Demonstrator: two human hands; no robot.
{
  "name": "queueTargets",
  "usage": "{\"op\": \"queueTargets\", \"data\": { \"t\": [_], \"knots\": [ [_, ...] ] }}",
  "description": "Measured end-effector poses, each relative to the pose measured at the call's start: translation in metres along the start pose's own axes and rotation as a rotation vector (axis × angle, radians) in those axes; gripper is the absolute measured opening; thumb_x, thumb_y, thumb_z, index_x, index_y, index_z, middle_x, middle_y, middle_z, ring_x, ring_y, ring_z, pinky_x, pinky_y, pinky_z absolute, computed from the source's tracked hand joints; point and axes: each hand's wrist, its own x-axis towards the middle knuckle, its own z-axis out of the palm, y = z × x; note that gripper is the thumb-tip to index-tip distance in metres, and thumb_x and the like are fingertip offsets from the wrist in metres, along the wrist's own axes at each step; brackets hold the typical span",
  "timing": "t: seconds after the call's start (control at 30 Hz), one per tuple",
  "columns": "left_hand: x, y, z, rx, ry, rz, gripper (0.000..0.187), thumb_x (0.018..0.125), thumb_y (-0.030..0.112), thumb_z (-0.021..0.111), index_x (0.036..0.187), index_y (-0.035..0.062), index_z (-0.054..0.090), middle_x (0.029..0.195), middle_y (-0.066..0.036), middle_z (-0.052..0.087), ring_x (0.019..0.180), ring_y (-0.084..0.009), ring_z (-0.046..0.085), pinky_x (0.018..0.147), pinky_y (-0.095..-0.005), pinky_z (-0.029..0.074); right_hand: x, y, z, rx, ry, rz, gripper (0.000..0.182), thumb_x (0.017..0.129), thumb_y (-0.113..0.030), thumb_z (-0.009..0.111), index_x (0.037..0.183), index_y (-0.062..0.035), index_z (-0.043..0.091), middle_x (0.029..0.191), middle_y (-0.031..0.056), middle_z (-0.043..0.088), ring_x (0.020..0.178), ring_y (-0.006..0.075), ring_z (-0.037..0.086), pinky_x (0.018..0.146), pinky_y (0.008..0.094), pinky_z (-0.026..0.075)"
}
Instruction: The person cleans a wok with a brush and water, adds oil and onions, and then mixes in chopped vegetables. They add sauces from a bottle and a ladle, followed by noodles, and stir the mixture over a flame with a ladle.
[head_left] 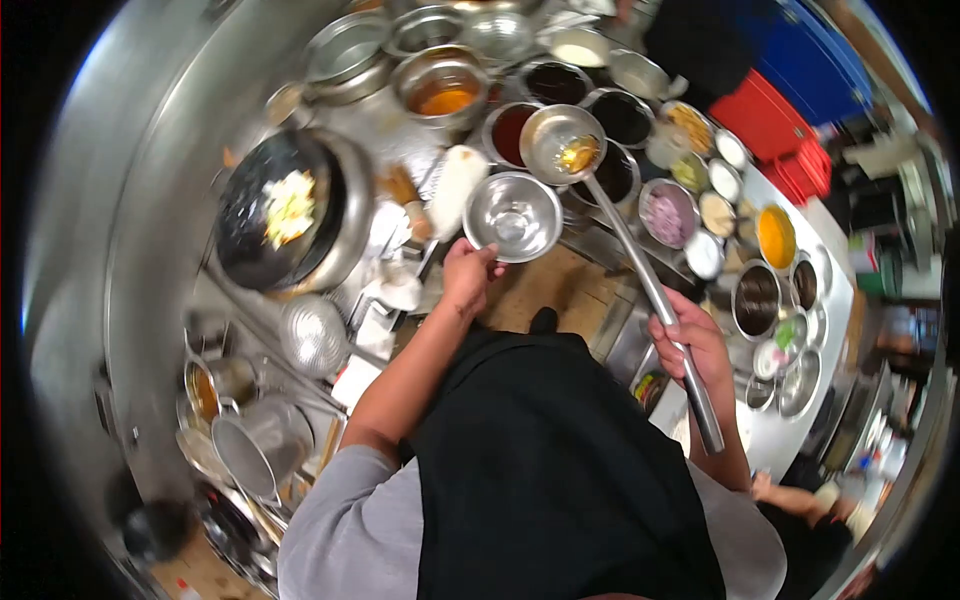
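Note:
My left hand (472,275) grips the rim of a small metal bowl (497,200), thumb over the edge; its inside looks bare and shiny. In my right hand (695,338) is the long handle of a steel ladle (540,132). A little orange-yellow liquid (580,153) lies in the ladle's cup, which hangs over the sauce containers, up and right of the bowl. To the left, a black wok (240,225) on the range holds a pale, yellowish chopped food (289,207).
Pots of dark sauce (556,82) stand ahead, beside a pot of orange liquid (443,95). Several ingredient bowls, one with chopped purple onion (665,217), line the right counter. A strainer (312,335) and a metal pot (262,445) sit at left. Another person's arm (785,495) shows lower right.

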Motion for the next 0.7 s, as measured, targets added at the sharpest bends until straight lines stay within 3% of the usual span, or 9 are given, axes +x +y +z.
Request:
{"op": "queueTargets", "data": {
  "t": [0.17,0.23,0.4,0.47,0.5,0.53,0.6,0.63,0.7],
  "knots": [
    [-0.028,0.039,-0.085,-0.081,0.183,0.122,0.019,0.101,0.003,0.065,0.119,0.0017,0.060,0.100,-0.008,0.070,0.071,-0.0159,0.068,0.063,-0.0285,0.059,0.066,0.014,0.079,-0.007,-0.174,0.157,0.080,0.094,0.000,0.060,0.168,-0.0005,0.030,0.101,0.0152,0.060,0.055,0.0104,0.050,0.042,0.0252,0.046],
    [-0.049,0.053,-0.126,-0.121,0.279,0.166,0.015,0.101,0.002,0.066,0.114,0.0012,0.060,0.099,-0.009,0.070,0.072,-0.0168,0.070,0.063,-0.0283,0.060,0.103,0.030,0.125,-0.041,-0.230,0.213,0.079,0.094,0.000,0.060,0.168,0.0001,0.031,0.101,0.0145,0.060,0.056,0.0094,0.050,0.043,0.0239,0.045],
    [-0.087,0.065,-0.215,-0.226,0.392,0.167,0.014,0.100,0.001,0.067,0.113,-0.0002,0.060,0.100,-0.011,0.071,0.074,-0.0174,0.073,0.065,-0.0282,0.063,0.223,0.098,0.242,-0.570,-0.355,0.212,0.082,0.093,0.006,0.065,0.169,-0.0032,0.032,0.093,0.0046,0.061,0.058,0.0067,0.050,0.047,0.0226,0.043],
    [-0.088,0.062,-0.239,-0.258,0.411,0.150,0.014,0.100,0.001,0.067,0.112,0.0005,0.059,0.099,-0.010,0.071,0.073,-0.0175,0.072,0.065,-0.0286,0.062,0.262,0.139,0.259,-0.815,-0.357,0.034,0.082,0.094,0.007,0.066,0.169,-0.0048,0.035,0.096,0.0029,0.064,0.058,0.0064,0.051,0.047,0.0235,0.042],
    [-0.088,0.063,-0.248,-0.280,0.421,0.132,0.014,0.100,0.001,0.067,0.111,0.0012,0.058,0.099,-0.010,0.071,0.073,-0.0177,0.071,0.065,-0.0291,0.062,0.271,0.154,0.269,-0.863,-0.353,-0.080,0.078,0.094,0.009,0.065,0.167,-0.0040,0.041,0.100,0.0009,0.065,0.068,0.0068,0.058,0.061,0.0234,0.050],
    [-0.086,0.063,-0.255,-0.277,0.423,0.117,0.014,0.100,0.001,0.067,0.111,0.0012,0.058,0.099,-0.010,0.071,0.073,-0.0177,0.071,0.065,-0.0291,0.062,0.281,0.165,0.269,-0.859,-0.344,-0.068,0.078,0.094,0.009,0.065,0.167,-0.0040,0.041,0.100,0.0009,0.065,0.068,0.0068,0.058,0.061,0.0234,0.050],
    [-0.082,0.063,-0.265,-0.293,0.403,0.088,0.014,0.100,0.001,0.066,0.111,0.0028,0.057,0.101,-0.010,0.070,0.079,-0.0177,0.071,0.068,-0.0297,0.062,0.294,0.182,0.268,-1.009,-0.407,-0.357,0.074,0.094,0.009,0.066,0.165,-0.0034,0.045,0.103,0.0000,0.065,0.085,0.0071,0.062,0.080,0.0239,0.053],
    [-0.077,0.063,-0.269,-0.280,0.393,0.068,0.014,0.100,0.001,0.066,0.111,0.0028,0.057,0.101,-0.010,0.070,0.079,-0.0177,0.071,0.068,-0.0297,0.062,0.294,0.184,0.267,-0.983,-0.391,-0.270,0.076,0.094,0.009,0.067,0.165,-0.0034,0.045,0.112,0.0026,0.068,0.102,0.0081,0.062,0.097,0.0254,0.050],
    [-0.066,0.063,-0.270,-0.311,0.377,0.046,0.015,0.101,0.003,0.065,0.113,0.0032,0.057,0.105,-0.010,0.070,0.085,-0.0191,0.071,0.071,-0.0312,0.062,0.299,0.187,0.264,-1.072,-0.342,-0.244,0.076,0.094,0.010,0.067,0.165,-0.0036,0.044,0.118,0.0042,0.068,0.104,0.0087,0.061,0.098,0.0257,0.050]
  ]
}}
